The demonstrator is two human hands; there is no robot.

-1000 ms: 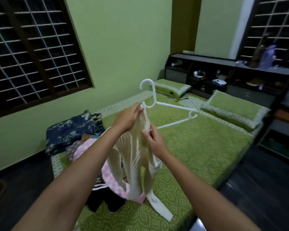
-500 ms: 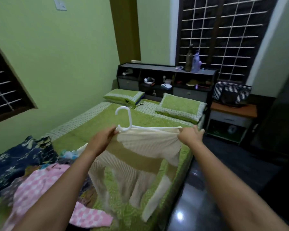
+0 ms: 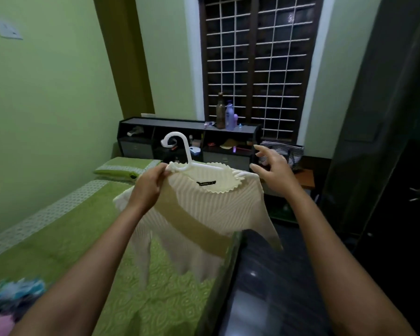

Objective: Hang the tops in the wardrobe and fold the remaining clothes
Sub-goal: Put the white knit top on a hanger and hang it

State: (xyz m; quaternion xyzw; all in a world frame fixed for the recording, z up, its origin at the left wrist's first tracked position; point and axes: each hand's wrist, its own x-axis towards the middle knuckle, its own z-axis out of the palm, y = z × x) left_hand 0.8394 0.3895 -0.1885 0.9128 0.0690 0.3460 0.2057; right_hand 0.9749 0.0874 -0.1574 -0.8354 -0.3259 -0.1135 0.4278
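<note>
The cream ribbed knit top with a tan band [image 3: 204, 209] hangs on a white plastic hanger [image 3: 180, 151], held in the air over the near edge of the bed with the green patterned cover [image 3: 66, 229]. The left hand [image 3: 148, 185] is clamped on the hanger's left shoulder and the fabric over it, thumb and fingers pinched together. The right hand [image 3: 272, 166] is just beside the hanger's right end with fingers spread apart, holding nothing; contact with the top cannot be confirmed.

Assessment: the top appears seated on both hanger arms, neckline frilled and label facing the camera. The sleeves dangle loose below. The step in hand is judged to be settling the garment before carrying it to the dark wardrobe [image 3: 386, 141] at the right.

Recommendations for doing this well:
- Check the right shoulder seam sits squarely on the hanger arm; the knit looks stretchy and may slide off.
- Shift the holding hand to the base of the hook, so the hanger rides level and the hook is free to catch the rail.
- Keep the sleeves from trailing against the bed edge when turning.

A blurred heap of mixed coloured clothes [image 3: 12, 301] lies at the bed's near left corner, awaiting sorting.
</note>
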